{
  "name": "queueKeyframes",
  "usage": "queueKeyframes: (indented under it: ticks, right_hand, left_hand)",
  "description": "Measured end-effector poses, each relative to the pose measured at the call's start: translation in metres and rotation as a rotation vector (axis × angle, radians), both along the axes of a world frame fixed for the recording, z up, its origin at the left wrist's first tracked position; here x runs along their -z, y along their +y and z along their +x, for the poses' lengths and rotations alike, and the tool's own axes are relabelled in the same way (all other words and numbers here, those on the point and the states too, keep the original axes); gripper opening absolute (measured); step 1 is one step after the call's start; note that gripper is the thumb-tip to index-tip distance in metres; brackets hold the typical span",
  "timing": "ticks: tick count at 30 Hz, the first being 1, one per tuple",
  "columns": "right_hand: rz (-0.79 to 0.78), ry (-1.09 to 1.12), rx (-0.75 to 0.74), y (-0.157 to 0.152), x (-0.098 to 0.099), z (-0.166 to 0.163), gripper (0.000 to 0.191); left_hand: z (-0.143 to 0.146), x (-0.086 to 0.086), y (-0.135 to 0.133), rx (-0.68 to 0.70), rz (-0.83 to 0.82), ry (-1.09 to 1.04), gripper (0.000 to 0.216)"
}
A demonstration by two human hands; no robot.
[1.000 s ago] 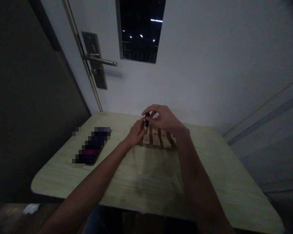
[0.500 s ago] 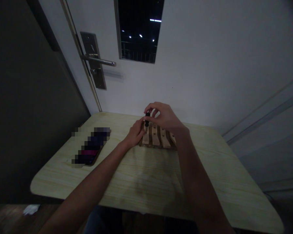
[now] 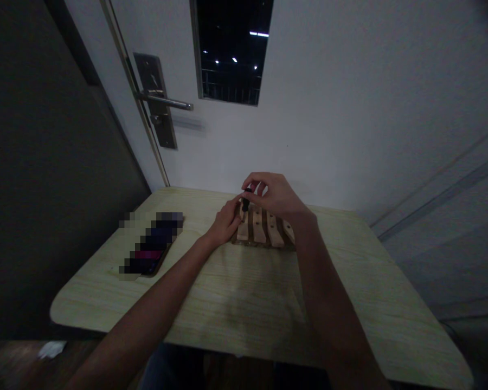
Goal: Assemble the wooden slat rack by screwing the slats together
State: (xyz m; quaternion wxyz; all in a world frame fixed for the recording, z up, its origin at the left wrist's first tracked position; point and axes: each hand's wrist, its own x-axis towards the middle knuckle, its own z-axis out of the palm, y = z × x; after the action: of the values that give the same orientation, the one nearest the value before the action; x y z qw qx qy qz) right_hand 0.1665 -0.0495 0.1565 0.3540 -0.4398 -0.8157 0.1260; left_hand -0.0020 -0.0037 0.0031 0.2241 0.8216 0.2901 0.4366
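Note:
A small wooden slatted rack (image 3: 264,232) lies at the far side of the pale wooden table (image 3: 244,303). My right hand (image 3: 274,196) hovers over its left end, fingers pinched on the black handle of a small screwdriver (image 3: 245,199) that stands upright on the leftmost slat. My left hand (image 3: 224,223) rests against the rack's left edge, fingers curled onto it and close to the tool's tip. Both forearms reach in from the bottom of the view.
A dark phone (image 3: 152,250) lies on the table to the left of the rack. Behind the table is a white door with a metal lever handle (image 3: 162,101) and a dark window pane (image 3: 231,49). A dark wall stands at the left.
My right hand's fingers have shifted slightly round the screwdriver handle, and the tool sits a touch lower. My left hand and the rack have stayed where they were.

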Motion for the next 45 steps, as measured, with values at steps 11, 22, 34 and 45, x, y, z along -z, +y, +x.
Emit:
queueKeyframes:
  ticks: [11, 22, 34, 45]
  right_hand:
    - [-0.039, -0.001, -0.059, 0.0, 0.0009, 0.0018, 0.021]
    - [-0.046, -0.042, 0.006, 0.0023, 0.0005, 0.0047, 0.012]
    - [-0.021, 0.05, -0.174, 0.0033, 0.0032, 0.0012, 0.018]
    - [-0.09, -0.05, -0.111, 0.0019, 0.0044, 0.0059, 0.04]
  left_hand:
    - [0.0001, 0.002, 0.0019, 0.019, 0.018, -0.015, 0.064]
    - [0.0002, 0.0031, 0.0032, 0.02, 0.016, -0.009, 0.064]
    - [-0.0001, 0.0047, 0.0049, -0.011, 0.03, 0.035, 0.06]
    - [-0.0009, 0.0046, 0.0035, 0.011, -0.004, 0.011, 0.063]
